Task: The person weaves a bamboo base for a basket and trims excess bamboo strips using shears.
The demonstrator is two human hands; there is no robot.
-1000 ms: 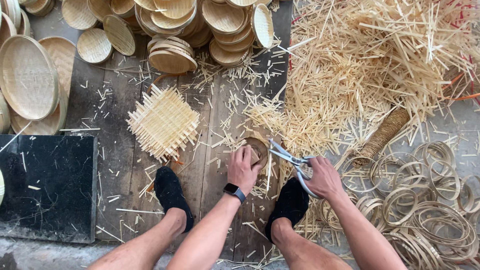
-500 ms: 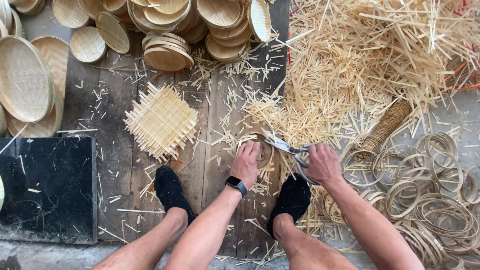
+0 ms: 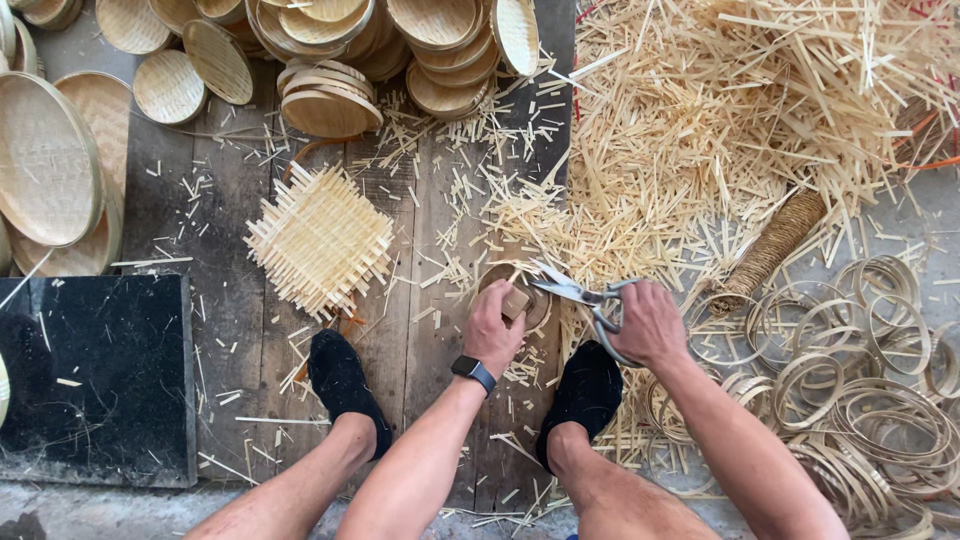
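I see the left hand point(image 3: 492, 330) closed on a small round woven basket point(image 3: 512, 297), pinned on the plank floor point(image 3: 200, 220) between the two black-socked feet. Right hand point(image 3: 650, 322) grips scissors point(image 3: 580, 296), blades parted, tips touching the basket's right rim. Square woven mat point(image 3: 320, 238) lies left of the basket, well apart. Pile of bamboo strips point(image 3: 720, 120) far right, bamboo rings point(image 3: 860, 380) near right, stacked finished baskets point(image 3: 330, 60) far.
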